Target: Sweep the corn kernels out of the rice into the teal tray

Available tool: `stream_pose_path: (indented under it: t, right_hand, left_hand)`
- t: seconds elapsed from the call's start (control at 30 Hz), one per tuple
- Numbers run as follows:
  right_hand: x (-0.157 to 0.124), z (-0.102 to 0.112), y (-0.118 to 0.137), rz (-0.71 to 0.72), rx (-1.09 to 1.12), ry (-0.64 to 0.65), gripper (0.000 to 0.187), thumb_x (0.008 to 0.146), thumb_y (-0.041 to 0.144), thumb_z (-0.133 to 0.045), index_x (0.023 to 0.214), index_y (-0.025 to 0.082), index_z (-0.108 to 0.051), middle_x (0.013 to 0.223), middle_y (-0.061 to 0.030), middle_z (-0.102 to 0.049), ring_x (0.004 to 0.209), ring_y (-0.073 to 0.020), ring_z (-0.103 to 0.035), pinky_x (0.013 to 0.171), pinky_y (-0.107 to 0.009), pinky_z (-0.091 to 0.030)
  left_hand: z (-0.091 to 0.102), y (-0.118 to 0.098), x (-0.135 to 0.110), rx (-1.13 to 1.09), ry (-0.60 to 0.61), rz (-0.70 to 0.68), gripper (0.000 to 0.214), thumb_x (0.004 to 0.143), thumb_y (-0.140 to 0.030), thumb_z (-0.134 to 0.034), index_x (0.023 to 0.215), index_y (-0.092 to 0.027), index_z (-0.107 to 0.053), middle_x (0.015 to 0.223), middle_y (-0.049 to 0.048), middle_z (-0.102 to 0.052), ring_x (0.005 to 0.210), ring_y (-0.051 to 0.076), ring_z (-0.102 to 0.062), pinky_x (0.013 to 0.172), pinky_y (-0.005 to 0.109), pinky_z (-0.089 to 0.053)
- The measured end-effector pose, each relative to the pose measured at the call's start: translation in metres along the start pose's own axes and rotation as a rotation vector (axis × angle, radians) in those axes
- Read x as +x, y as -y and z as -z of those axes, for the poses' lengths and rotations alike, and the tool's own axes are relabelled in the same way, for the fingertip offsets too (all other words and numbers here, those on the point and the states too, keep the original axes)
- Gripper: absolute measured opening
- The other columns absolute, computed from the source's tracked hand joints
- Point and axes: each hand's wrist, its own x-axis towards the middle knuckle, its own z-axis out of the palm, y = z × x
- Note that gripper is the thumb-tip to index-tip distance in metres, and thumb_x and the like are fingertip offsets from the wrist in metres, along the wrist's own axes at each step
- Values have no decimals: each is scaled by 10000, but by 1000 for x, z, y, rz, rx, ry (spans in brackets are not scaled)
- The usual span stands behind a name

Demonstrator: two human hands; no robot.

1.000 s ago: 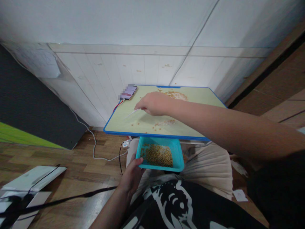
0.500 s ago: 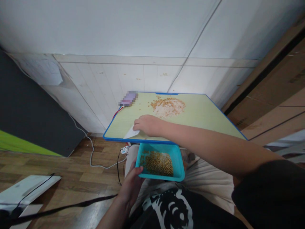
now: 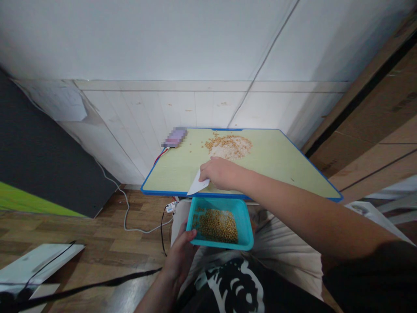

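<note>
My left hand (image 3: 182,248) grips the left side of a turquoise plastic tray (image 3: 245,221), its thumb over the rim. Soybeans (image 3: 218,224) lie inside, below the table's front edge. Over the table (image 3: 286,169), my right hand (image 3: 216,171) pinches a flat white card (image 3: 198,184), whose lower tip reaches the blue front edge above the tray. Beyond that hand, a heap of soybeans (image 3: 224,140) mixed with pale, rice-like grains (image 3: 224,151) spreads over the tabletop. Part of the card is hidden by my fingers.
A blurred purple phone-like object (image 3: 176,137) with a red cable lies at the table's back left corner. A white wall (image 3: 156,108) stands behind, and large cardboard boxes (image 3: 365,126) lean at the right. A white cable (image 3: 125,208) runs along the floor at left.
My right hand has moved to the right with the card, whose tip now sits at the front edge above the tray. My left hand and the tray stay nearly in place.
</note>
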Motion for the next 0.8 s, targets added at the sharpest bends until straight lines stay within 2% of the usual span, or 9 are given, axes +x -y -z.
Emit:
stream_pose_path:
  t: [0.3,0.43,0.6,0.8]
  right_hand:
    - [-13,-10,2,-70,15,14,342,1017,93,-567,1160,233,-844,1235,-108,-804,1197,-262,-710,1154,-510,-337]
    - [-19,-9,-1,-75,7,30,340,1009,86,-566,1155,216,-844,1226,-124,-803,1185,-264,-707,1132,-497,-347]
    - [-23,-18,-12,-56,4,-2,334,1010,91,-563,1120,237,-843,1172,-100,-813,1123,-255,-720,1080,-471,-372]
    - [-31,-22,-20,-76,4,-42,334,948,57,-626,1099,240,-862,1128,-90,-827,1043,-245,-732,1010,-425,-399]
  left_hand:
    - [1,4,5,-8,23,44,759,699,-378,-865,1420,-222,-686,1304,125,-804,1307,407,-694,1127,534,-516]
    - [3,4,4,-8,13,45,725,708,-388,-866,1394,-221,-701,1299,119,-808,1296,396,-703,1119,517,-522]
    - [0,3,0,-7,9,45,656,745,-372,-851,1366,-210,-716,1266,112,-820,1275,369,-719,1114,490,-529]
    - [1,5,3,-17,10,35,670,747,-372,-848,1382,-206,-712,1304,130,-809,1276,391,-722,1126,521,-524]
